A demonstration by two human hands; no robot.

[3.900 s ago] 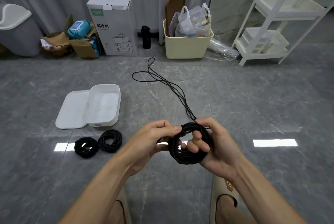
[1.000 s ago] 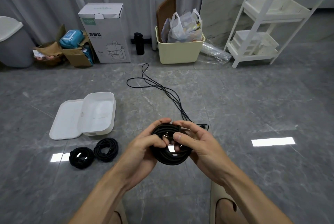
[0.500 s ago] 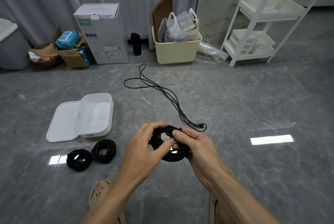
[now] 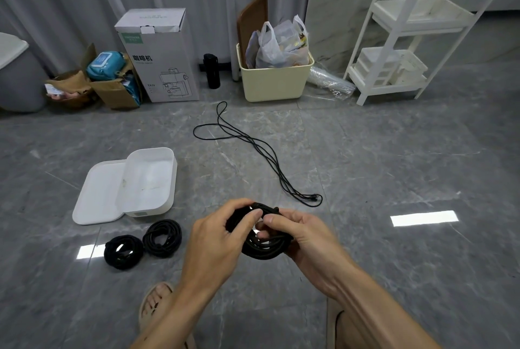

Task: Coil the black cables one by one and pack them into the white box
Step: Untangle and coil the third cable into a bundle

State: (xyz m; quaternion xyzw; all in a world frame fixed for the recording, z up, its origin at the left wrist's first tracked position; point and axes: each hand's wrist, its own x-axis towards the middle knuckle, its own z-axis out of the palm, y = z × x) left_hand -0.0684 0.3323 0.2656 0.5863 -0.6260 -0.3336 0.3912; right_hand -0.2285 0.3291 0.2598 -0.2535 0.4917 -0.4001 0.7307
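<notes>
A coiled black cable (image 4: pixel 264 248) sits between both hands at the centre, above the grey floor. My left hand (image 4: pixel 218 239) grips its left side, thumb and fingers curled over the loops. My right hand (image 4: pixel 302 231) holds the right side and pinches the cable end at the top. Two finished black coils (image 4: pixel 162 237) (image 4: pixel 123 252) lie side by side on the floor to the left. Behind them stands the open white box (image 4: pixel 149 179), its lid (image 4: pixel 98 193) beside it. A loose black cable (image 4: pixel 264 157) stretches across the floor ahead.
Along the far wall stand a grey bin (image 4: pixel 17 75), a cardboard box (image 4: pixel 115 89), a white carton (image 4: pixel 159 54), a black bottle (image 4: pixel 212 70), a cream tub (image 4: pixel 274 78) with bags, and a white shelf rack (image 4: pixel 399 39). My sandalled foot (image 4: pixel 157 303) is below.
The trailing end of the held cable has been wound in; the coil is now tighter and lower. The view has shifted and my left foot has stepped into sight.
</notes>
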